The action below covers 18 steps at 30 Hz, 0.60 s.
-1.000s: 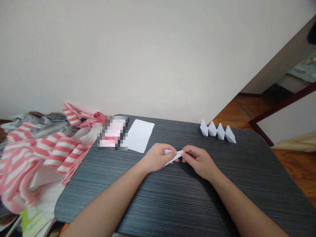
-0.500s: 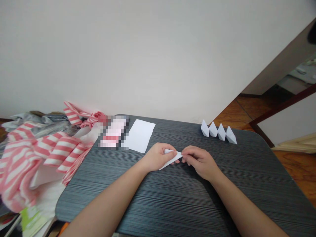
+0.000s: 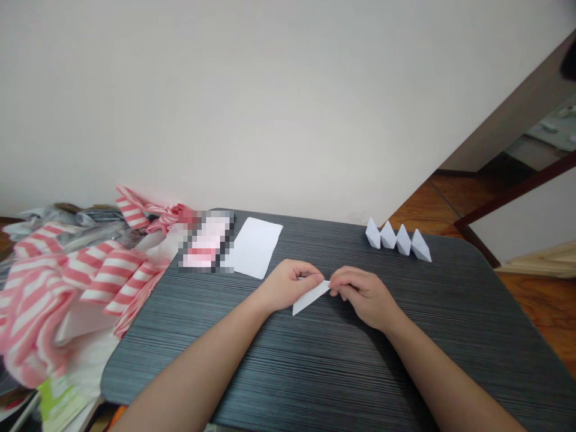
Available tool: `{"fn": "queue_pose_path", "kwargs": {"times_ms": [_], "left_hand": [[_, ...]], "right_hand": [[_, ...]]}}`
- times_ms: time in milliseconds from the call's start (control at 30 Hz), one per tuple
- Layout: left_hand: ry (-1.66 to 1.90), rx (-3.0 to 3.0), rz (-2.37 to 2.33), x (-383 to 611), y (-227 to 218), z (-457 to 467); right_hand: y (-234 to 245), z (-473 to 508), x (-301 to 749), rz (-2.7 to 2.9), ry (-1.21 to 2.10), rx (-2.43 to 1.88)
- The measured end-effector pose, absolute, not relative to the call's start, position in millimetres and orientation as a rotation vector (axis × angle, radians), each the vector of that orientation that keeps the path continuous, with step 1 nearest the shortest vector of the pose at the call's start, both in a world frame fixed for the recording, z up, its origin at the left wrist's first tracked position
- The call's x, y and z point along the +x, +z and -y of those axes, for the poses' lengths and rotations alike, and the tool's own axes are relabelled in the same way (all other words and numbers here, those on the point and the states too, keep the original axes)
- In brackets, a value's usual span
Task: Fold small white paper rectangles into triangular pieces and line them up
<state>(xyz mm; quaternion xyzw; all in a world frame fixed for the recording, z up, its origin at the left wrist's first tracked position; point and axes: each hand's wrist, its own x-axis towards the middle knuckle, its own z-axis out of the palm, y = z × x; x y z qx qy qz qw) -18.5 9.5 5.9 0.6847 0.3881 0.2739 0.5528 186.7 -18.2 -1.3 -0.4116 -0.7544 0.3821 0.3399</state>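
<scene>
A small piece of folded white paper [image 3: 310, 296] is held between my two hands, above the middle of the dark table. My left hand [image 3: 290, 284] pinches it with the thumb on top, and its lower left edge sticks out below the thumb. At the paper's right tip, the fingertips of my right hand [image 3: 361, 294] are closed on it. Part of the paper is hidden behind my left thumb and fingers. Several folded white paper boats [image 3: 388, 235] stand in a row on the table beyond my right hand.
White paper sheets [image 3: 258, 247] lie flat on the dark wood-grain table [image 3: 315, 372], beside a blurred-out phone-like object [image 3: 207, 240]. Red-and-white striped cloth [image 3: 108, 273] is heaped left of the table. A wall [image 3: 279, 108] rises behind its far edge.
The folded paper has tilted slightly in my hands, so more of its lower flat side shows below my left thumb. Both hands stay almost in place.
</scene>
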Motion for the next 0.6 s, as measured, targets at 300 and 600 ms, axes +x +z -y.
{"fn": "queue_pose_path", "kwargs": {"times_ms": [300, 600], "left_hand": [[0.648, 1.629, -0.980, -16.1, 2.4, -5.5], [0.623, 1.774, -0.979, -14.7, 4.6, -4.8]], "right_hand": [[-5.0, 20.2, 184.5, 1.876, 1.066, -1.159], [2.5, 19.0, 178.4, 2.004, 1.092, -1.328]]}}
